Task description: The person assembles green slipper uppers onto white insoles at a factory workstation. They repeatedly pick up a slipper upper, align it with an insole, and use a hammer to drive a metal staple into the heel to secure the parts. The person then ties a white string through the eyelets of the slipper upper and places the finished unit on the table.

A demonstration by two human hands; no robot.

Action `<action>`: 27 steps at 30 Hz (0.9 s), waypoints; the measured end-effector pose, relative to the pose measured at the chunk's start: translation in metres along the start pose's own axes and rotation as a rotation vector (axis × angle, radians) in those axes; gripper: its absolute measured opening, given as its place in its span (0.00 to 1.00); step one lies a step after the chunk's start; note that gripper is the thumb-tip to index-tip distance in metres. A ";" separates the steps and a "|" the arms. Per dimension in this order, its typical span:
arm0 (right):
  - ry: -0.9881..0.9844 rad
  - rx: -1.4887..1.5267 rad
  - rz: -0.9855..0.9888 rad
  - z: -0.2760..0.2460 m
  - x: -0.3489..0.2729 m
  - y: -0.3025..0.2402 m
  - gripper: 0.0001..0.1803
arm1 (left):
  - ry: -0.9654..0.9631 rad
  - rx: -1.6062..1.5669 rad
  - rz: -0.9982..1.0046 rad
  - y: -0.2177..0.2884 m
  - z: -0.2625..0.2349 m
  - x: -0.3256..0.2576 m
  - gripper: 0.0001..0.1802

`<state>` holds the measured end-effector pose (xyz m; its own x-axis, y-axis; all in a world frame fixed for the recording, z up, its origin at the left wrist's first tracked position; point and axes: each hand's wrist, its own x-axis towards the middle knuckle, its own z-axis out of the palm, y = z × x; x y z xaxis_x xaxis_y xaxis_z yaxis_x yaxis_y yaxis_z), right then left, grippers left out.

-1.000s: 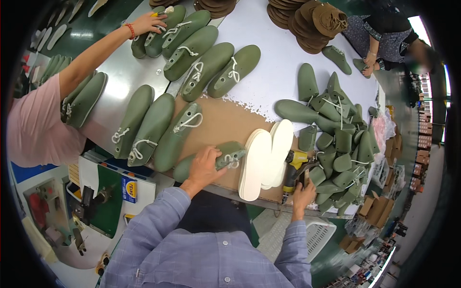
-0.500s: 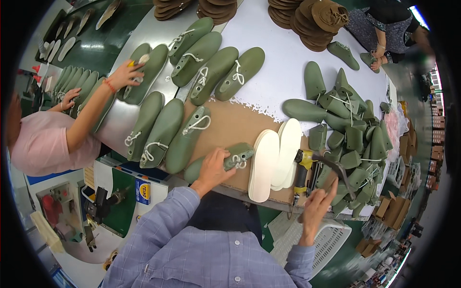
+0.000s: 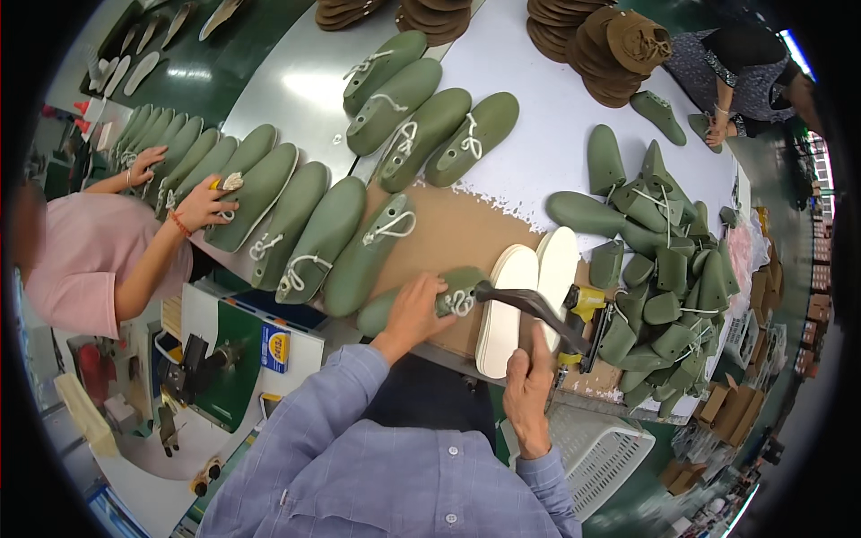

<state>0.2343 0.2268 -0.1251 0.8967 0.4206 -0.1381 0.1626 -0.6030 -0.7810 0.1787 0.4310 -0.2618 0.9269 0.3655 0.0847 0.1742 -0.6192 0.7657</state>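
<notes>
On the cardboard near the table's front edge, a green shoe last [image 3: 375,312] lies on its side. My left hand [image 3: 411,314] is closed over its middle, and a white cord is tied through the end at right. My right hand [image 3: 529,390] grips a hammer [image 3: 522,299] with a dark curved head. That head reaches left over the white insoles [image 3: 504,336], its tip close to the corded end of the last. Whether they touch I cannot tell. Just right of the insoles lies a yellow and black pneumatic tool [image 3: 585,303].
Several corded lasts [image 3: 354,269] stand to the left, where a co-worker's hand [image 3: 202,208] holds a brush. A heap of green lasts [image 3: 664,269] covers the right side. Brown stacked pieces [image 3: 619,49] sit at the back. A white basket [image 3: 596,462] stands below the table edge.
My right hand has swung the hammer leftward, from beside the heap to the last under my left hand. The co-worker's brush hand has moved down and left. The whole view has shifted slightly.
</notes>
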 end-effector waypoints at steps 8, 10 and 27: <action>0.270 -0.332 -0.171 -0.031 0.019 0.053 0.28 | 0.119 0.094 0.076 -0.007 0.002 0.000 0.29; 0.409 -0.467 -0.081 -0.062 0.020 0.094 0.24 | 0.256 0.153 0.055 -0.013 -0.002 0.012 0.27; 0.761 -0.190 -0.081 -0.122 0.175 0.141 0.10 | 0.274 0.137 -0.283 -0.007 -0.009 0.080 0.26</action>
<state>0.4640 0.1330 -0.1852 0.9033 -0.0701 0.4233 0.2456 -0.7244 -0.6441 0.2486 0.4705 -0.2550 0.7165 0.6947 0.0635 0.4696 -0.5476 0.6926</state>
